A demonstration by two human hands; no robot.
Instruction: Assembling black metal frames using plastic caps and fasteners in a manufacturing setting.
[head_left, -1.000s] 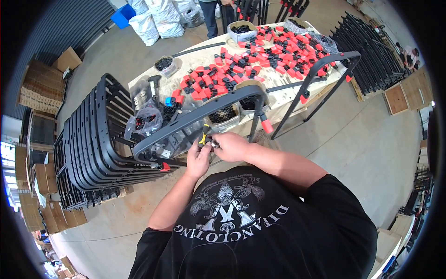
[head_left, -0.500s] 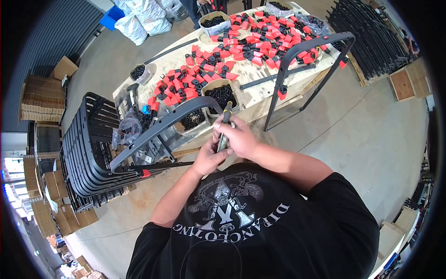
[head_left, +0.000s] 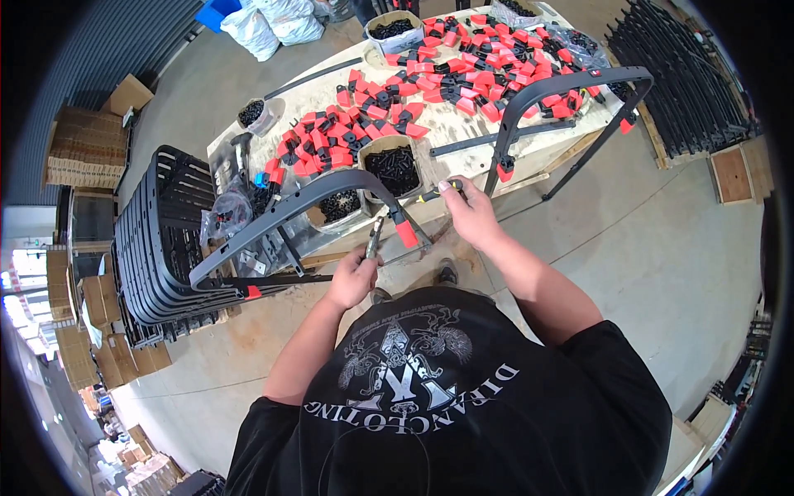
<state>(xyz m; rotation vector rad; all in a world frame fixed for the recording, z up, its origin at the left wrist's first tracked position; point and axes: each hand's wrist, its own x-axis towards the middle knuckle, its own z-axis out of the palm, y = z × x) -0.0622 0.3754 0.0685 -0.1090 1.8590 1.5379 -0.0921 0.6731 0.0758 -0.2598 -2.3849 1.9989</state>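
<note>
Your left hand (head_left: 352, 279) is closed around a slim silvery metal tool (head_left: 375, 237), which sticks up toward the pale wooden bench (head_left: 451, 126). Your right hand (head_left: 474, 218) grips a black-and-yellow-handled tool (head_left: 430, 197) pointing left. Between your hands sits the red end cap (head_left: 407, 234) of a curved black frame (head_left: 289, 208).

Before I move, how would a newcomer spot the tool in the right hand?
Find the pale worktable heaped with red-and-black parts. By its near edge, the person's right hand grips the slim tool. Its yellow and black colouring separates it from the silvery tool in the left hand.
</note>
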